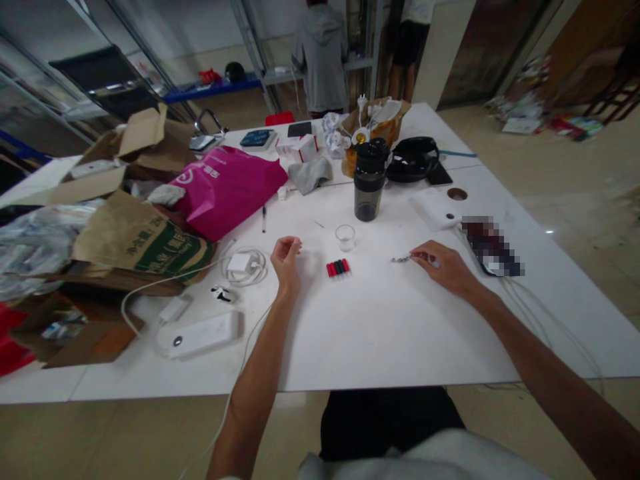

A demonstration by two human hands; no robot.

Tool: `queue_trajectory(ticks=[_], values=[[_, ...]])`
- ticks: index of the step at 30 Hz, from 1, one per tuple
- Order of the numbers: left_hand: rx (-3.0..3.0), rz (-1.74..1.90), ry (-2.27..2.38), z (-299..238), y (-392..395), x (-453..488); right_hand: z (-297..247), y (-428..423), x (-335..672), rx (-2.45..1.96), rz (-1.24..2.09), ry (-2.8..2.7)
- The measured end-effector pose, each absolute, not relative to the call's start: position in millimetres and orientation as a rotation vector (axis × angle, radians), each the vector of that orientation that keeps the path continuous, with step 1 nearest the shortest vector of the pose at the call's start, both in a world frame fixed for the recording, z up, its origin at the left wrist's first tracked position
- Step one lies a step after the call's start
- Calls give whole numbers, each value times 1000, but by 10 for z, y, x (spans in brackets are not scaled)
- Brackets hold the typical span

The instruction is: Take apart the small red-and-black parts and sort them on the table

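My left hand [287, 259] hovers over the white table [380, 333] with its fingers curled in a loose pinch; what it holds, if anything, is too small to make out. My right hand [441, 264] rests on the table with its fingertips pinched on a small silvery metal piece [401, 258]. Between my hands lies a row of small red and black cylinders [339, 268]. A small clear plastic cup [345, 237] stands just behind them.
A dark shaker bottle [370, 179] stands behind the cup. A white charger with coiled cable [243, 264], a white power bank [200, 335], a pink bag [227, 187] and cardboard boxes [135, 233] crowd the left. Two people [323, 57] stand at the far shelves.
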State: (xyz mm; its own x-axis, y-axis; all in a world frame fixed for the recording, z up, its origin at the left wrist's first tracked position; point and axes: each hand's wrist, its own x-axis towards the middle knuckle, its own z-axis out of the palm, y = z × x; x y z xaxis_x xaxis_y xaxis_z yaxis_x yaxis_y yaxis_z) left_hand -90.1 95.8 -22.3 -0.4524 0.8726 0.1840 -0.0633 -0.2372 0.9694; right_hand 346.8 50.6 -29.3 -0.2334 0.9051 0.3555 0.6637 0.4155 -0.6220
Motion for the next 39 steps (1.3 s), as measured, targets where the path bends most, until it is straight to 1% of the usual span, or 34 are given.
queue_trajectory(ticks=[12,16,19,26,39], values=[[1030,1742,1350,-196,939,-894,-243,488,3427,-1290,481,-2000],[1037,1734,1351,-178,934,-885,-240,454,3409,-1296,440,-1972],[1037,1731,1348,-168,931,-877,-259,443,3330,-1289,395,-2003],[1042,1736,1327,-166,929,-875,-381,569,3115,-1293,430,-2068],[1030,1731,1308,-190,929,-888,-396,588,3110,-1291,407,-2073]])
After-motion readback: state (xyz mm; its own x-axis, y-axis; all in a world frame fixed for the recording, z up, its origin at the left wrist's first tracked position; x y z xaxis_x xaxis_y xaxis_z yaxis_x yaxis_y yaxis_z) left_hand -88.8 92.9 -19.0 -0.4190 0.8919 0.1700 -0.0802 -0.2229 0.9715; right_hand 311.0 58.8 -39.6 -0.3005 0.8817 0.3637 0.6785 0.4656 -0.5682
